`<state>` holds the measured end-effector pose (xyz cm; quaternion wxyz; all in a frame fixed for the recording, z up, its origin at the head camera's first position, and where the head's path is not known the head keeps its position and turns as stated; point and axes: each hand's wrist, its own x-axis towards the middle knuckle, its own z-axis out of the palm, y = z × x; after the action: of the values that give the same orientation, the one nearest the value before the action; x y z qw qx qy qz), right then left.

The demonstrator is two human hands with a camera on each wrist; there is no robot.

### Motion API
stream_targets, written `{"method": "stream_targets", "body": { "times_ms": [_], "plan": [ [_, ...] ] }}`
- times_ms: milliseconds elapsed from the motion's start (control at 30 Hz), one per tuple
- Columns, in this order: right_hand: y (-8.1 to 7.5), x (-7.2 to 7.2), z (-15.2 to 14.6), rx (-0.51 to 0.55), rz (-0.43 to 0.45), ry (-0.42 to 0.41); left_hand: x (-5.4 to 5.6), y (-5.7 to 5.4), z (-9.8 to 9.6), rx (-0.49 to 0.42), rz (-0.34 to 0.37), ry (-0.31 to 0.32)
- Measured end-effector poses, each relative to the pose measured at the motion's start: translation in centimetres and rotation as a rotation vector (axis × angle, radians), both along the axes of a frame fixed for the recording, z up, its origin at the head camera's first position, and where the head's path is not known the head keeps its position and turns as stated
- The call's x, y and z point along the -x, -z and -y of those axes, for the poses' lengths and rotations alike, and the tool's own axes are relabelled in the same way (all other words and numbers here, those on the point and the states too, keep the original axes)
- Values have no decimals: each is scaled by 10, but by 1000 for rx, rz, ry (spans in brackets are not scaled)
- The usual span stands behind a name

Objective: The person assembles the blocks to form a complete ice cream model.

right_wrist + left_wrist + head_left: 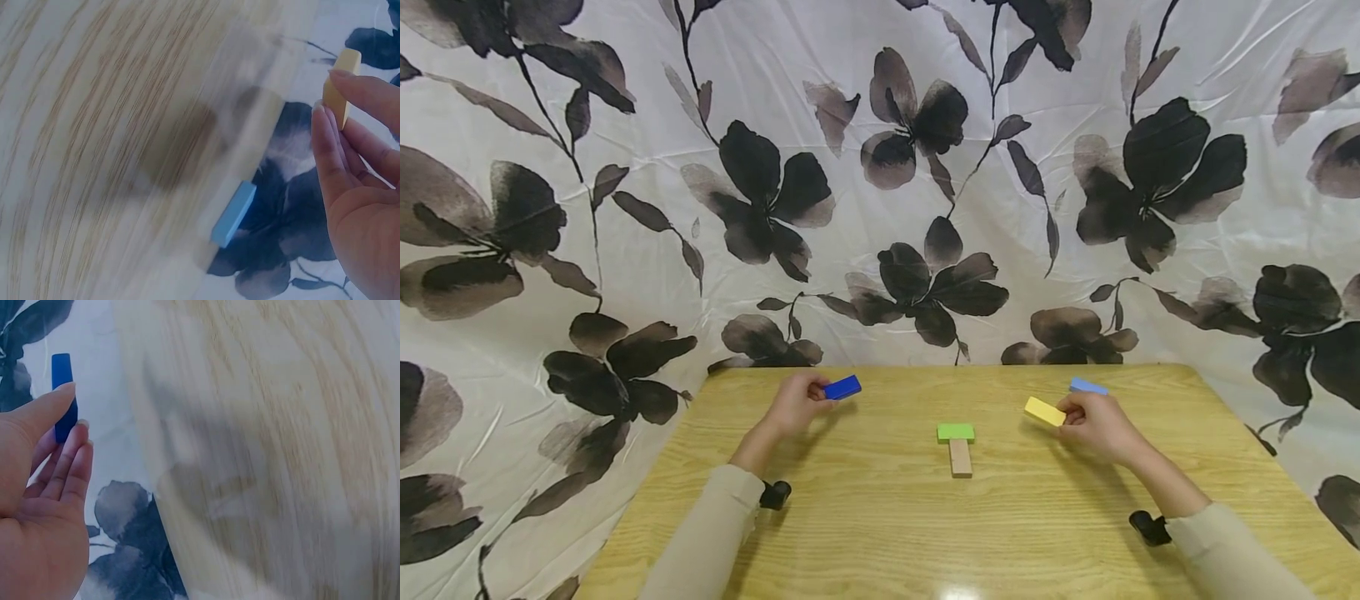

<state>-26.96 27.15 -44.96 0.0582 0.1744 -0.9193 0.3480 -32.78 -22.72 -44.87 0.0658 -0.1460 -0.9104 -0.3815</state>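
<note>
My left hand (795, 403) pinches a dark blue block (843, 387) above the far left of the table; the left wrist view shows the same blue block (62, 400) between thumb and fingertips. On the other side, my right hand (1099, 425) pinches a yellow block (1044, 412) by one end, seen in the right wrist view as a pale yellow block (342, 90). Between the hands, a green block (955, 432) lies crosswise at the far end of a plain wooden block (960, 458), making a T shape. Behind my right hand lies a light blue block (1088, 386), partly covered in the head view.
The wood-grain table (880, 533) ends at a far edge, against a white cloth (850, 333) printed with dark flowers. In the right wrist view the light blue block (234, 214) lies close to that edge. Small black devices (1150, 528) sit at both wrists.
</note>
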Motion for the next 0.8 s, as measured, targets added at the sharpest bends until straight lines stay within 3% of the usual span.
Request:
{"method": "stream_targets", "body": {
  "times_ms": [800],
  "plan": [
    [8,17,33,-4,0,-63,3,2,-30,-3,25,35]
  ]
}}
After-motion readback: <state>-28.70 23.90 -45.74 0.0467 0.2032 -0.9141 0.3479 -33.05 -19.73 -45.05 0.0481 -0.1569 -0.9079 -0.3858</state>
